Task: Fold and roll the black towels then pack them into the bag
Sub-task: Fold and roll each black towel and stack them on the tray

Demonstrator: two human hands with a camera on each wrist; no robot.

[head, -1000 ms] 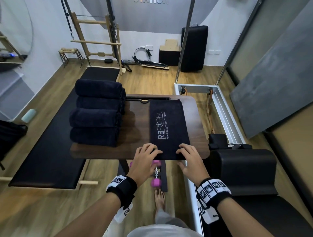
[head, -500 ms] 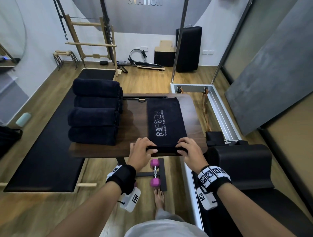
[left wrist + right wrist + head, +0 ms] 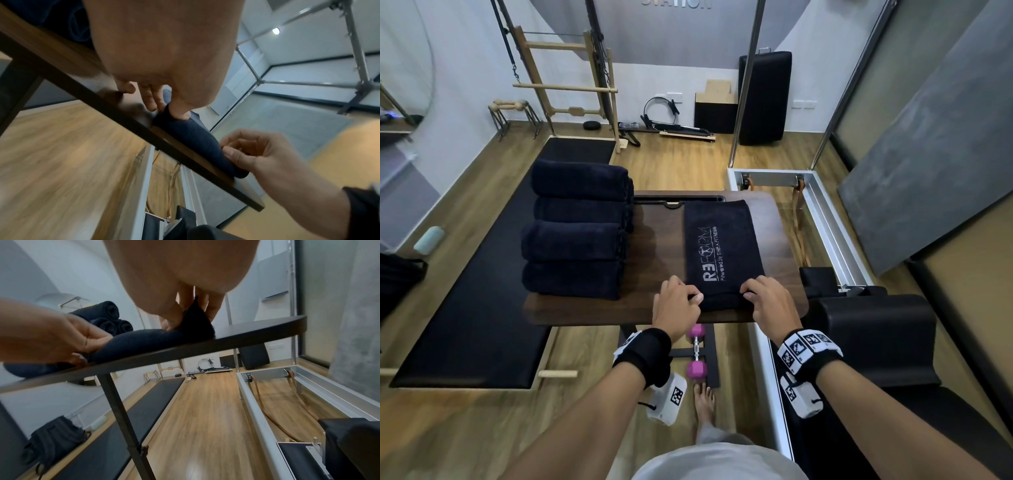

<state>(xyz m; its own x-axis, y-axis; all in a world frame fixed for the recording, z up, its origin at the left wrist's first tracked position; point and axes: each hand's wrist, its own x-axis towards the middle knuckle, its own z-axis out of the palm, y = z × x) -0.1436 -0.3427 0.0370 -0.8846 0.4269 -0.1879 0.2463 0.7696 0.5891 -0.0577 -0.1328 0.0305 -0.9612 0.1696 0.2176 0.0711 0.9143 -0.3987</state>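
A folded black towel (image 3: 722, 246) with white lettering lies lengthwise on the dark wooden table (image 3: 654, 240). Its near end is turned over into a small roll (image 3: 197, 142) (image 3: 144, 340). My left hand (image 3: 676, 303) pinches the left end of that roll and my right hand (image 3: 768, 301) pinches the right end, both with curled fingers. Several rolled black towels (image 3: 577, 228) sit stacked on the table's left side. A black bag (image 3: 51, 443) stands on the floor to the left (image 3: 397, 277).
A pink dumbbell (image 3: 697, 349) lies on the table's base by my bare foot (image 3: 703, 397). A black mat (image 3: 482, 291) runs along the left. A white-framed reformer (image 3: 808, 222) and black padded box (image 3: 876, 335) stand at the right.
My hands went from lying on the towel's near edge to gripping it and turning it over away from me, so a short roll has formed at the near end.
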